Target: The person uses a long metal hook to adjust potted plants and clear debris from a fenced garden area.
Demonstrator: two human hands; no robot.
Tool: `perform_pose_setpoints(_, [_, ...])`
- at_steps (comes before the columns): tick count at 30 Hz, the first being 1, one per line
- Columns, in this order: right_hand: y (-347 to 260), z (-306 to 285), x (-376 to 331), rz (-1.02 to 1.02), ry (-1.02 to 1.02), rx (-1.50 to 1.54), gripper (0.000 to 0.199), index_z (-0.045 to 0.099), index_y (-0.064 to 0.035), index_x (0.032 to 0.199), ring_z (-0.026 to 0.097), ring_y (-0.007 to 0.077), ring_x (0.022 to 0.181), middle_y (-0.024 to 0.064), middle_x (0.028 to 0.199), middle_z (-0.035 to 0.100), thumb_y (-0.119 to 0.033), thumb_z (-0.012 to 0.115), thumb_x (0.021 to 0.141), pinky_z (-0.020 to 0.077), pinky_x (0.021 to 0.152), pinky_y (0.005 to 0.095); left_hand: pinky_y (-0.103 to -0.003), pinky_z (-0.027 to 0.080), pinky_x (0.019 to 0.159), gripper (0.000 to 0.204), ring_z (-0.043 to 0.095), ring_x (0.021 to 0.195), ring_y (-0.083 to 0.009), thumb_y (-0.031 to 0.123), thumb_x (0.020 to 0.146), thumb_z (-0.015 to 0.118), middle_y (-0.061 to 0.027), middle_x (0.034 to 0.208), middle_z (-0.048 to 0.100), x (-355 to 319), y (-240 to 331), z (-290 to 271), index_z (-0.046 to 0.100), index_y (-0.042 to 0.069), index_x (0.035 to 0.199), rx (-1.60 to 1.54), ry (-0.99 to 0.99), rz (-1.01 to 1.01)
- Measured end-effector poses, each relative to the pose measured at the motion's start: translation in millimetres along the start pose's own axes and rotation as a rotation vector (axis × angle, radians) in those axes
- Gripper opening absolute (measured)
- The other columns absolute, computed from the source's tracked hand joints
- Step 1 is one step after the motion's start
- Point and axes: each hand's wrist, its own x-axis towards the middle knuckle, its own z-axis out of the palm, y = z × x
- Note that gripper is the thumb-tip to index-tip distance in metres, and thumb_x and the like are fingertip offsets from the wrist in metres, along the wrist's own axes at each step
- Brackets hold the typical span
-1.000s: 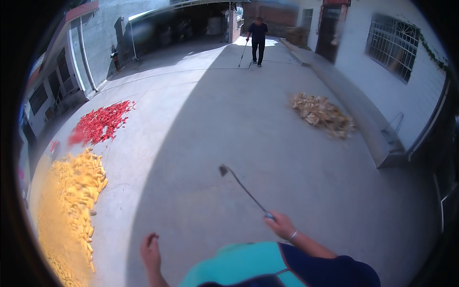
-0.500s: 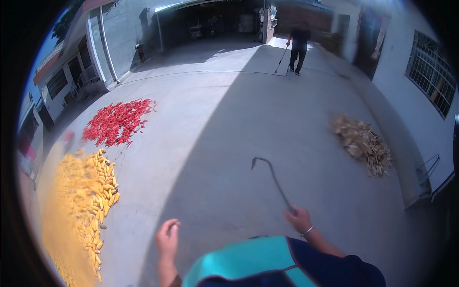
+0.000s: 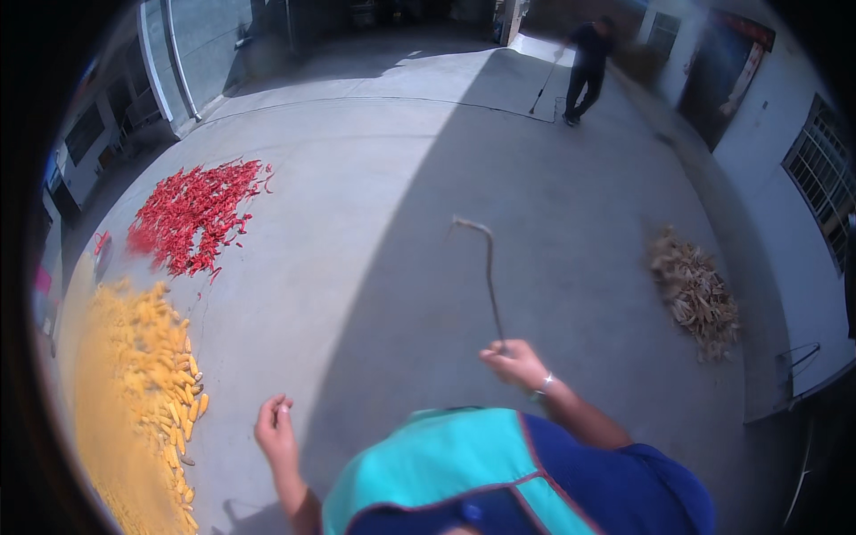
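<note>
My right hand [image 3: 517, 364] is closed around the lower end of a hooked metal rod [image 3: 492, 283]. The rod stretches forward over the shaded concrete, and its bent tip points left. Out at my left side, my left hand [image 3: 275, 419] hangs in the air, loosely curled, and I see nothing in it. The pile of yellow corn cobs [image 3: 174, 419] is the nearest thing to that hand, on the ground to its left.
Red chili peppers [image 3: 198, 212] lie spread beyond the corn. Dry husks [image 3: 695, 290] are heaped at the right, near the white wall [image 3: 758, 187]. A person in dark clothes [image 3: 588, 71] stands far ahead with a long stick. A shadow edge crosses the concrete yard [image 3: 357, 178].
The rod has swung up and left, its hook now pointing left rather than down. Both hands appear further left in view. The distant person has shifted slightly nearer the right.
</note>
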Motion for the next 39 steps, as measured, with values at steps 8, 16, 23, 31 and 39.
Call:
perform_pose_setpoints(8, [-52.1,-42.7,249.1,-0.212,-0.292,0.215,0.033,0.042,-0.0083,0.056,0.035,0.005,0.043,-0.0042,0.051,0.04,-0.018,0.057,0.084,0.0258,0.04,0.0219,-0.027,0.046,0.078,0.018,0.059,0.084,-0.0146,0.001,0.085,0.05,-0.0101,0.089,0.063,291.0,24.4,137.2,0.057,-0.004,0.1,-0.04,-0.123,0.153])
perform_pose_setpoints(16, [-183.4,-58.1,556.5,-0.126,-0.395,0.201,0.035,0.04,-0.009,0.055,0.035,0.0032,0.043,-0.0056,0.05,0.038,-0.019,0.058,0.084,0.0257,0.04,0.0209,-0.024,0.045,0.077,0.017,0.057,0.084,-0.0115,0.004,0.087,0.05,-0.0081,0.089,0.063,526.7,14.1,209.8,0.056,-0.003,0.102,0.004,-0.042,0.058])
perform_pose_setpoints(23, [-276.2,-22.1,801.4,-0.373,-0.144,-0.422,0.026,0.052,-0.0017,0.072,0.037,0.0069,0.055,-0.0025,0.058,0.042,-0.023,0.063,0.082,0.0324,0.047,0.0248,-0.025,0.046,0.074,0.015,0.058,0.081,-0.0113,0.006,0.086,0.054,-0.0075,0.086,0.064,730.5,-17.2,252.4,0.059,-0.003,0.096,-0.105,0.192,0.004])
perform_pose_setpoints(31, [-415.6,41.3,1039.1,-0.44,-0.218,-0.708,0.034,0.053,0.0002,0.076,0.044,0.0176,0.05,0.01,0.055,0.047,-0.032,0.062,0.083,0.0401,0.05,0.0314,-0.027,0.047,0.063,0.028,0.057,0.067,-0.0151,0.005,0.07,0.071,-0.0055,0.077,0.057,1074.1,56.5,329.6,0.06,0.004,0.096,0.137,0.251,0.432])
perform_pose_setpoints(39, [-479.2,59.7,1273.1,-0.394,-0.208,-0.67,0.027,0.054,0.0,0.075,0.042,0.0134,0.051,0.0061,0.056,0.045,-0.024,0.063,0.082,0.0371,0.048,0.0294,-0.033,0.045,0.051,0.025,0.055,0.061,-0.0205,0.014,0.066,0.074,-0.0034,0.072,0.054,1359.2,39.5,427.6,0.056,0.009,0.082,0.525,0.283,0.595])
